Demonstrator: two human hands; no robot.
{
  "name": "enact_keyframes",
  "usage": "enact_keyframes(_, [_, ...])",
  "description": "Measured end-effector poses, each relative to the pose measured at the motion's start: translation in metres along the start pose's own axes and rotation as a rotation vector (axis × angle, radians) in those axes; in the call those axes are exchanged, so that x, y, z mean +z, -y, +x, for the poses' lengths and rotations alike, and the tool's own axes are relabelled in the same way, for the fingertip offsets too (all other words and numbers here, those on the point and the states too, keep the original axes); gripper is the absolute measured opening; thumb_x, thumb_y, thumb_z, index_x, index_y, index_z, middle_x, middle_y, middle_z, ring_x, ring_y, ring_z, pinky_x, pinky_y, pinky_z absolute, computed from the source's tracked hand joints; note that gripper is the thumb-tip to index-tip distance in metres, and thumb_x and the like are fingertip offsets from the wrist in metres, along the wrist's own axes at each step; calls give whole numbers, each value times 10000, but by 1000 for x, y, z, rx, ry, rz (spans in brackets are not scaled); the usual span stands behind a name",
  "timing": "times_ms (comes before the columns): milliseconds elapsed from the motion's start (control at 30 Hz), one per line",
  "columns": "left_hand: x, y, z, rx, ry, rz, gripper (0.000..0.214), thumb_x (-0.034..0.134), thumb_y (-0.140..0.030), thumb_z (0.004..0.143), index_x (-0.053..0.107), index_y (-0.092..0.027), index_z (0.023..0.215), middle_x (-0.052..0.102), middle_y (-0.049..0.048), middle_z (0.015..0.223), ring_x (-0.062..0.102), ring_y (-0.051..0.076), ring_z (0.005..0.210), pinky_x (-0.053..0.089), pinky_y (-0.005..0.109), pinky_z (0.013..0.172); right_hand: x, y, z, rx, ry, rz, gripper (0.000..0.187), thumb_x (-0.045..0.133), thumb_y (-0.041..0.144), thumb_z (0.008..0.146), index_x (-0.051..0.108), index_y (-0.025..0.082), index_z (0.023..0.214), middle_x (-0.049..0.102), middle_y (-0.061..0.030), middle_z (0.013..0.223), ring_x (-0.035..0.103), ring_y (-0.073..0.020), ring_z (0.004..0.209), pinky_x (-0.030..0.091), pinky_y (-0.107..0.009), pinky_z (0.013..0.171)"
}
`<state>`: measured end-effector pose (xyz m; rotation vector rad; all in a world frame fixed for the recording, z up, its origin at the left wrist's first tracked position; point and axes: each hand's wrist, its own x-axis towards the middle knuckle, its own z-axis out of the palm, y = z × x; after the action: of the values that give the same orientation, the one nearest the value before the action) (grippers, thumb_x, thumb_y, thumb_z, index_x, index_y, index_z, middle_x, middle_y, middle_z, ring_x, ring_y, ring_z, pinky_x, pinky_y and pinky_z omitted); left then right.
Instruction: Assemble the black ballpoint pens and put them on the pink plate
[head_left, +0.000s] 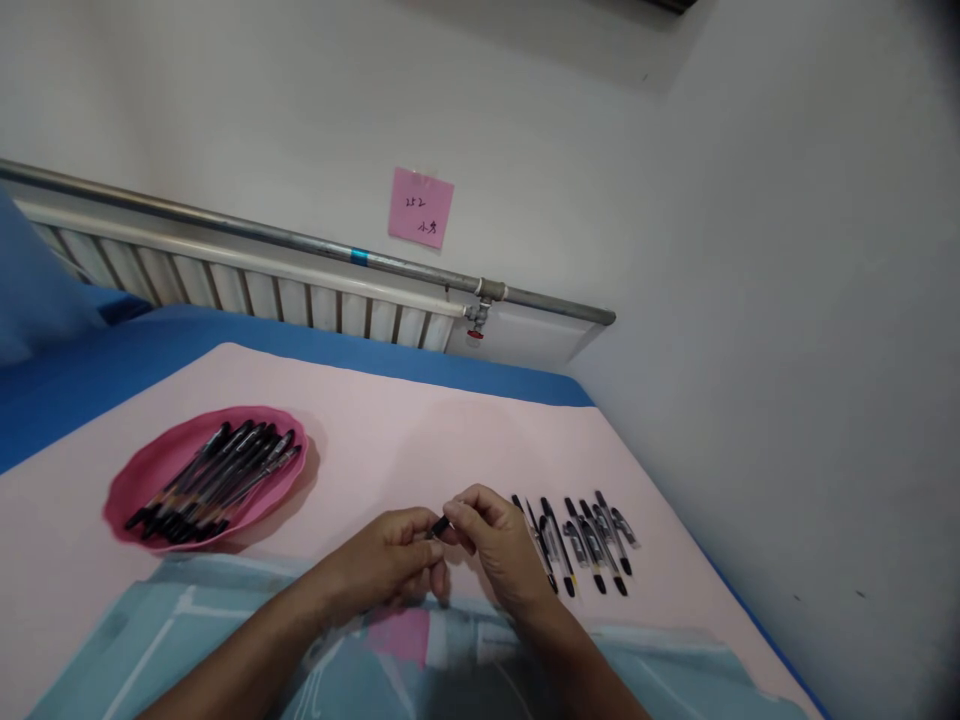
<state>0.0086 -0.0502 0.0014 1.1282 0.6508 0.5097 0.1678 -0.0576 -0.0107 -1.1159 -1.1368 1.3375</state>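
Observation:
In front of me, my left hand (401,562) and my right hand (496,548) meet with their fingertips close together. Between them is a small black pen part (440,525), pinched by the thumb and fingers of my right hand. The left thumb and forefinger close on its lower end, where something small and shiny shows; its shape is too small to make out. Right of my hands lie several uncapped pens (559,545) in a loose row, with loose black pen caps (576,543) among them. Some of these are partly hidden behind my right hand.
A pink scalloped dish (120,490) at the left holds several black pens (217,480). The pale pink table mat (360,410) lies over a blue surface (487,370). Teal patterned cloth (217,610) covers the near edge. Behind stand a radiator (292,300) and a pipe (300,240); a wall rises at the right.

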Motion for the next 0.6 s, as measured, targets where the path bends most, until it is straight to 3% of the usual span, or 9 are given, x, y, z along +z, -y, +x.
enact_keyframes(133, [-1, -1, -1, -7, 5, -47, 168, 486, -272, 774, 517, -153, 888, 593, -30, 587, 302, 17, 303, 208, 149, 304, 0, 4, -2, 4, 128, 61, 189, 616, 289, 721, 641, 156, 852, 502, 26, 549, 439, -105, 552, 340, -236, 538])
enact_keyframes(200, [-2, -2, -1, -17, 11, -7, 183, 469, -278, 783, 509, -159, 916, 599, -29, 607, 289, 22, 308, 201, 159, 313, 0, 6, -2, -17, 123, 51, 172, 607, 277, 728, 651, 152, 837, 503, 23, 548, 433, -104, 557, 337, -239, 551])
enact_keyframes(300, [-1, -2, -1, 94, -55, 271, 160, 420, -251, 810, 534, -157, 871, 602, -18, 628, 399, 50, 409, 308, 178, 419, 1, 5, -2, -38, 37, -40, 160, 616, 289, 715, 657, 155, 794, 534, 13, 571, 437, -106, 562, 335, -237, 545])
enact_keyframes(400, [1, 3, 1, 271, -232, 689, 196, 360, -211, 836, 546, -151, 817, 602, 11, 662, 515, 104, 596, 383, 223, 604, 4, -1, 2, -50, -62, -100, 164, 639, 321, 689, 647, 160, 718, 538, 15, 592, 423, -97, 543, 327, -224, 517])
enact_keyframes(500, [3, 11, 5, 299, -350, 991, 227, 324, -192, 842, 530, -145, 924, 618, 52, 747, 547, 149, 652, 391, 254, 624, 6, -8, 6, -28, -118, -94, 214, 663, 364, 661, 633, 154, 685, 478, 34, 541, 383, -85, 500, 304, -213, 471])
enact_keyframes(600, [-1, 10, 8, 288, -373, 1080, 240, 339, -225, 851, 525, -163, 989, 638, 75, 819, 578, 179, 724, 407, 263, 650, 6, -11, 9, 31, -58, -84, 262, 641, 401, 686, 636, 145, 742, 433, 41, 498, 367, -88, 465, 282, -213, 427])
